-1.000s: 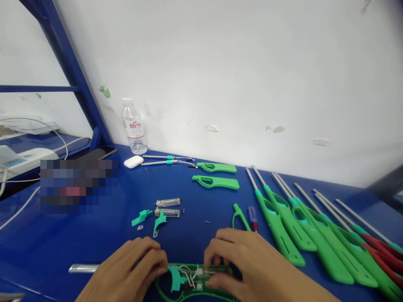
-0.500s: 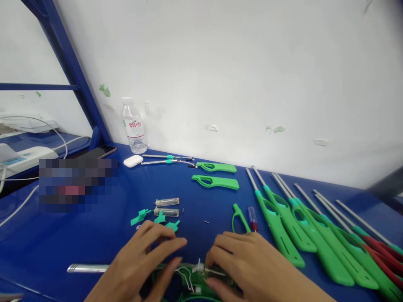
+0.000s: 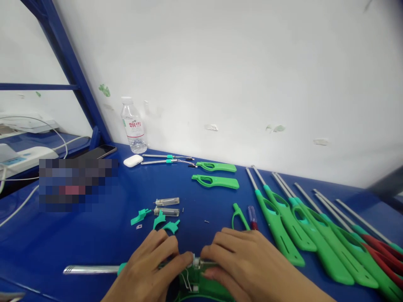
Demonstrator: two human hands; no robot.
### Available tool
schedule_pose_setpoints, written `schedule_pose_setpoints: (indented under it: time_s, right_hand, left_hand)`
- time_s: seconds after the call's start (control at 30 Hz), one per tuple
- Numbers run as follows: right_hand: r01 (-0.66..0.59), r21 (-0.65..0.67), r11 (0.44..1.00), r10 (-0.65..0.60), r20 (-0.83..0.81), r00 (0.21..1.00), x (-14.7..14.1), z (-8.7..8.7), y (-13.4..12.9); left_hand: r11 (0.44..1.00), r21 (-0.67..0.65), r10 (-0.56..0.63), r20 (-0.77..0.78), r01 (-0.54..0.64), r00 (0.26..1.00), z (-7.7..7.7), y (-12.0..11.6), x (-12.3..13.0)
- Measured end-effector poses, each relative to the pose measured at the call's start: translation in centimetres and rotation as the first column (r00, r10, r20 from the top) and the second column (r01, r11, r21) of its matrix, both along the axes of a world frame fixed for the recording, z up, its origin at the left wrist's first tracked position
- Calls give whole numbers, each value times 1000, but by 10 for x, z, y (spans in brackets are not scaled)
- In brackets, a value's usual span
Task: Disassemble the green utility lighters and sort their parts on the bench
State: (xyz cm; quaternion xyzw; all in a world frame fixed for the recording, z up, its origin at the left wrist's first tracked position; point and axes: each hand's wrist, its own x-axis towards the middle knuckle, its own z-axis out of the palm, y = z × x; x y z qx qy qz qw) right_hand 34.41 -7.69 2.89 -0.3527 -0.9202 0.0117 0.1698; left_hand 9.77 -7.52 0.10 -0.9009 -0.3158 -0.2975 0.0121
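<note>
An opened green long-neck lighter (image 3: 201,285) lies at the near edge, its metal tube (image 3: 91,269) reaching out to the left. My left hand (image 3: 151,264) closes over the tube end of the green casing, thumb and fingertips by the white valve (image 3: 195,261). My right hand (image 3: 239,260) grips the clear fuel tank and casing from the right; most of the tank is hidden beneath the fingers. Bent wire (image 3: 186,280) shows inside the casing. Beyond my left hand lie several teal triggers (image 3: 160,219) and two clear fuel tanks (image 3: 167,212).
Several assembled green and red lighters (image 3: 330,243) lie at the right. A screwdriver (image 3: 252,217) and a green casing part (image 3: 241,217) are beyond my right hand. Farther back are two green casings (image 3: 217,182), metal tubes (image 3: 157,162), a white case (image 3: 133,160) and a water bottle (image 3: 133,130).
My left hand has moved right and closed in on the casing, its fingertips now by the valve. The lighter has shifted slightly left. My right hand keeps its grip.
</note>
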Motion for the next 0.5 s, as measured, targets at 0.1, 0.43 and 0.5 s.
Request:
schedule_pose_setpoints:
  time_s: [0.1, 0.43, 0.5]
  right_hand:
    - [-9, 31, 999, 9, -5, 1000, 0, -2, 0]
    - [53, -105, 993, -51, 20, 998, 11, 13, 4]
    - [53, -95, 994, -52, 19, 998, 8, 10, 2]
  left_hand:
    - [998, 8, 54, 24, -55, 998, -5, 0, -1]
    - [994, 35, 101, 57, -103, 993, -2, -1, 5]
    - [995, 13, 93, 117, -95, 989, 0, -3, 7]
